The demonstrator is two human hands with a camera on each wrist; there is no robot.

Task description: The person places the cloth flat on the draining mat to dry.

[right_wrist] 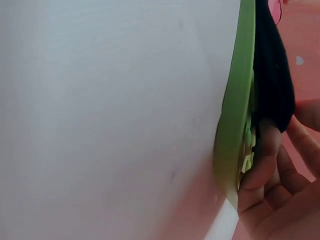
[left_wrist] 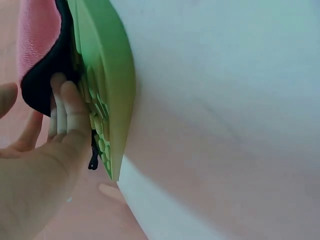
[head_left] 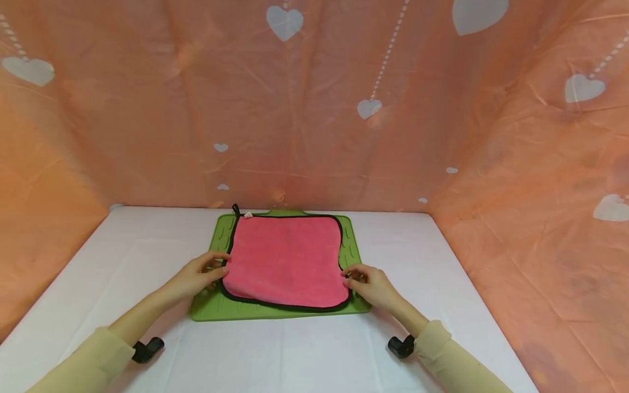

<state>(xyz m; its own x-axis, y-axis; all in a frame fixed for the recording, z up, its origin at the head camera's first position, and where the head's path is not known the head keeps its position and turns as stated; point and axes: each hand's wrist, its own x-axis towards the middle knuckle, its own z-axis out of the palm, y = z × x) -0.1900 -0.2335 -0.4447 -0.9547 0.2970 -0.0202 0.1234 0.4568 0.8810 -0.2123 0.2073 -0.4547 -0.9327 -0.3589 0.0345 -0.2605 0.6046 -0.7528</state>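
Observation:
A pink towel (head_left: 287,259) with black edging lies over a green board (head_left: 241,314) with a raised pattern. My left hand (head_left: 200,273) holds the towel's left edge, thumb and fingers around it. In the left wrist view, the fingertips of this hand (left_wrist: 62,120) go under the black edging (left_wrist: 45,85), which is raised off the board. At the opposite edge, my right hand (head_left: 369,284) grips the towel's lower right side. The right wrist view has the fingers of that hand (right_wrist: 267,155) beneath the edging (right_wrist: 272,70), partly hidden by it.
The board rests on a white tabletop (head_left: 275,355). An orange sheet with white hearts (head_left: 324,158) hangs behind and at both sides. A black loop (head_left: 236,209) and a small white tag (head_left: 248,215) stick out at the towel's far left corner.

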